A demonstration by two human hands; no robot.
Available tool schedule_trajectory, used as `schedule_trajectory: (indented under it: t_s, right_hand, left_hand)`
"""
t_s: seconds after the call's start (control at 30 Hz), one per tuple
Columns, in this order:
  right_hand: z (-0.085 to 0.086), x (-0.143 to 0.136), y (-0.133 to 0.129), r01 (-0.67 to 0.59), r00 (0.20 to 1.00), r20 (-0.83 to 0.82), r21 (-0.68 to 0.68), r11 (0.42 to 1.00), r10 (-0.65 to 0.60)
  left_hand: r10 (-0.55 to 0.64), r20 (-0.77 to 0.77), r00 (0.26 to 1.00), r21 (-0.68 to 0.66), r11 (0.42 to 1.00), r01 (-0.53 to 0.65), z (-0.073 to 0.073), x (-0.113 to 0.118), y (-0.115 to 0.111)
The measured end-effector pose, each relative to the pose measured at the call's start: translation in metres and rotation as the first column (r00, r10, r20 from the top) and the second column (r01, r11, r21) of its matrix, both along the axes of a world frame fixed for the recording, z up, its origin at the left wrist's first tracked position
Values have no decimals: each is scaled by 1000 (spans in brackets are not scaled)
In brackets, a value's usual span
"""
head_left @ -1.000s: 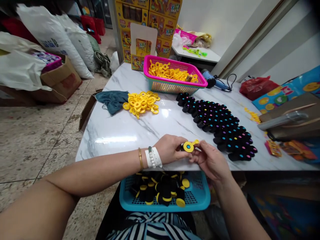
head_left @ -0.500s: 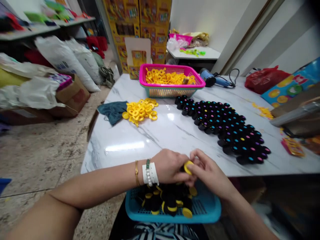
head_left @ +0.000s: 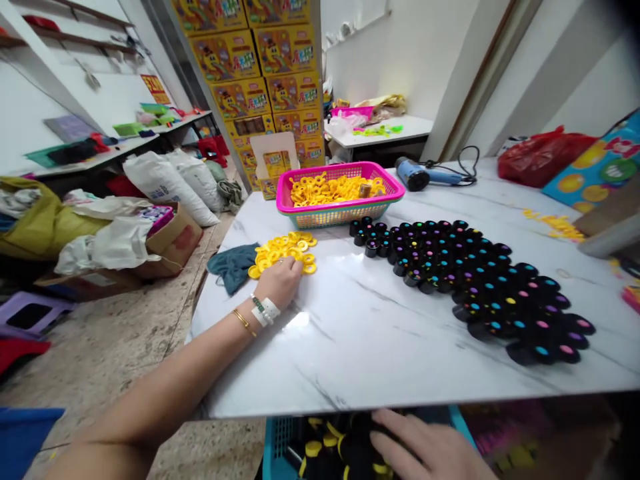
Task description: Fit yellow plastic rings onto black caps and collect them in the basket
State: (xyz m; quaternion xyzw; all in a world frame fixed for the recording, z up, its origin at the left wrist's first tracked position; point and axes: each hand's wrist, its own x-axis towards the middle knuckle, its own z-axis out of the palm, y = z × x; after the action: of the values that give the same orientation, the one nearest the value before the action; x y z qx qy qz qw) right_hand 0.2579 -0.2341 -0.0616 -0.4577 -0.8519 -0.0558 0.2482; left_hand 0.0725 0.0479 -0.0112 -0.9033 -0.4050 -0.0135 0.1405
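Note:
My left hand (head_left: 281, 283) reaches to the near side of a heap of yellow plastic ring pieces (head_left: 280, 248) on the table. Its fingers are bent down and pinched together at one of those pieces, which the hand mostly hides. Down at the table's front edge, my right hand (head_left: 430, 443) lies over a blue basket (head_left: 273, 443), fingers stretched out and a little apart. Under its fingertips are black cylindrical parts with yellow caps (head_left: 313, 449). A dark teal cloth (head_left: 233, 267) touches the heap's left side.
Many black cylinders with coloured dots (head_left: 450, 267) stand grouped on the table's right. Behind are a pink-rimmed basket (head_left: 340, 217) of yellow pieces and a blue heat gun (head_left: 425, 175). A red bag (head_left: 545, 157) sits back right. Stacked yellow boxes (head_left: 255, 93) rise beyond the table.
My left hand has moved from above the blue basket up and left to the yellow heap. My right hand has dropped into the basket; the yellow-capped piece between the hands is gone from view.

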Motion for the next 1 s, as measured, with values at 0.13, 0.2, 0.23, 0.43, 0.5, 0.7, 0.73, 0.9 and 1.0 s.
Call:
schedule_trajectory:
  t_s: [0.13, 0.2, 0.23, 0.43, 0.5, 0.7, 0.73, 0.9, 1.0]
  right_hand:
    - [34, 12, 14, -39, 958, -288, -159, 987, -8]
    - [44, 23, 22, -49, 909, -413, -223, 974, -49]
    - [45, 29, 26, 28, 872, -469, -237, 971, -140]
    - [29, 43, 30, 321, 370, -710, -508, 800, -599]
    - [31, 42, 21, 312, 311, -729, -528, 790, -610]
    - [36, 22, -25, -56, 808, -527, -512, 857, -262]
    - [30, 13, -31, -69, 871, -455, -484, 872, -184]
    - [-22, -30, -34, -97, 995, -54, -274, 957, 85]
    - [-45, -25, -18, -25, 996, 71, -288, 957, 47]
  left_hand:
    - [15, 33, 999, -5, 1000, -15, 3, 5, -2]
    - [-32, 17, 999, -10, 999, 32, 4, 8, 0]
    - [-45, 2, 999, -16, 999, 45, 4, 9, 3]
    - [-40, 56, 998, -70, 997, 43, -6, 14, 12]
    - [-39, 95, 995, -78, 996, 46, -7, 15, 13]
    - [-9, 84, 996, -79, 997, 16, -7, 16, 12]
    - [-14, 90, 996, -74, 997, 20, -7, 16, 10]
    - [-45, 161, 986, -51, 997, 54, 2, 22, -11]
    - [-60, 210, 976, -9, 998, 63, 11, 23, -22]
